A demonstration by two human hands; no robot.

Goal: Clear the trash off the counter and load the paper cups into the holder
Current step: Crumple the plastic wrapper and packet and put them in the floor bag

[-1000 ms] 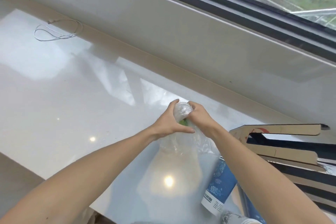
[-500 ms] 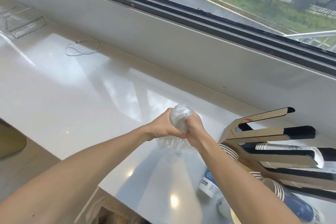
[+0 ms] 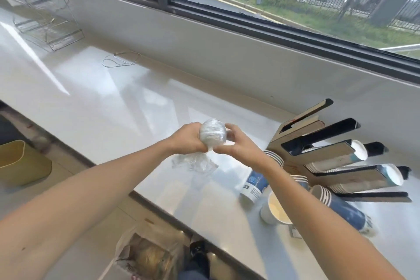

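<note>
Both hands raised above the glossy white surface (image 3: 95, 107), working a crumpled clear plastic wrapper (image 3: 212, 135) balled up between them. Left hand (image 3: 188, 142) has its fingers curled tight around the ball's left side; right hand (image 3: 236, 143) pinches the wrapper low down, its upper fingers (image 3: 229, 128) loosely spread against the ball's right side. A loose tail of the same clear plastic (image 3: 195, 163) hangs below the hands, over the surface. To the right, a slanted brown cardboard cup holder with black-lined slots (image 3: 318, 141) stands near the wall, stacks of blue-and-white paper cups lying in its lower slots. Beside its base: one blue-and-white paper cup (image 3: 253, 185) on its side, a white paper cup with pale liquid inside (image 3: 275, 211) upright, and a sleeve of nested blue cups (image 3: 341, 209) lying flat. Far left, a thin looped white cord (image 3: 118, 62) and a clear acrylic stand (image 3: 50, 18). On the floor below the surface's edge, a white plastic bag (image 3: 141, 254), open, and a yellow bin (image 3: 20, 163).
</note>
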